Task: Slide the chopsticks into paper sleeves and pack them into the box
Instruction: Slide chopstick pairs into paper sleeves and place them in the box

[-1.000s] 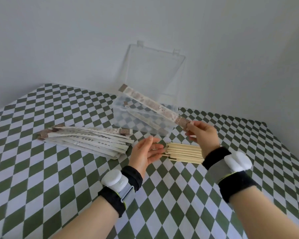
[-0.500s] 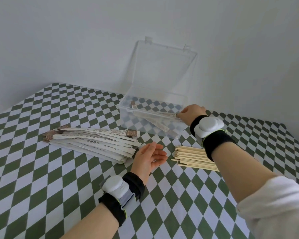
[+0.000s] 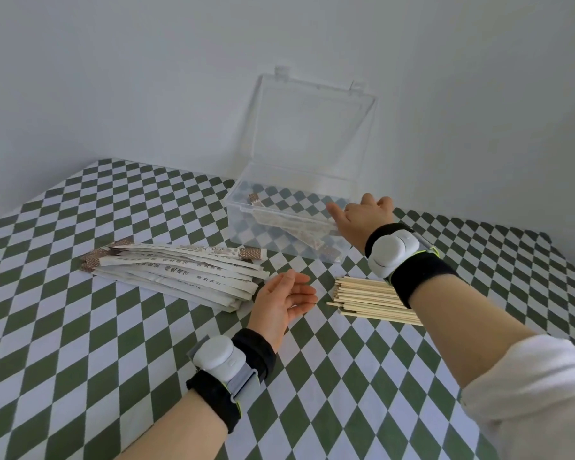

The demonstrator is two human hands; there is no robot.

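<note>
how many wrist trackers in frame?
2. One white tracker sits on the left wrist's black band, low centre. The other tracker sits on the right wrist, above the loose chopsticks beside the clear box. None appears hidden.

Behind the left hand (image 3: 284, 303), a black fabric wristband (image 3: 226, 393) carries a rounded white device (image 3: 213, 355) on a grey strap (image 3: 244, 381) edged in yellow-green. Behind the right hand (image 3: 359, 217) sit a second black band (image 3: 419, 273) and a second white device (image 3: 390, 250), then a crumpled white sleeve (image 3: 528, 393).
</note>
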